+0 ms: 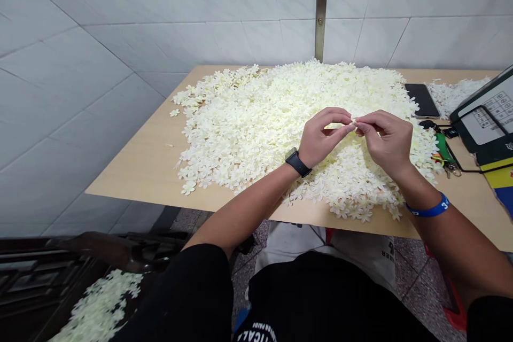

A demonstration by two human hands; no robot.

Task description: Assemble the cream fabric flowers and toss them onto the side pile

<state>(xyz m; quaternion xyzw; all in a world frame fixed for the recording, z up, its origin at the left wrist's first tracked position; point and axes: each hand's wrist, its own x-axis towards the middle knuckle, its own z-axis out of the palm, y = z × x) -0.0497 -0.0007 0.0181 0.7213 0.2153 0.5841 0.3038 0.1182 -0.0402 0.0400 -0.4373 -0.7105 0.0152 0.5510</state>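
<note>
A wide heap of white artificial flowers (248,117), pale yellow at their centres, is spread over the wooden table (136,165). Above the right part of the heap, my left hand (325,136) and my right hand (387,139) meet fingertip to fingertip. Each one pinches with thumb and index finger on a small whitish piece (353,120), mostly hidden by the fingertips. Its exact shape is too small to tell. A black watch is on my left wrist, and a blue wristband on my right.
At the right lie a black phone (421,100), a pile of small white bits (457,95), keys with a green tag (444,150) and a dark green box (487,117). More white flowers (104,304) lie on dark furniture at lower left. A tiled wall (240,0) stands behind.
</note>
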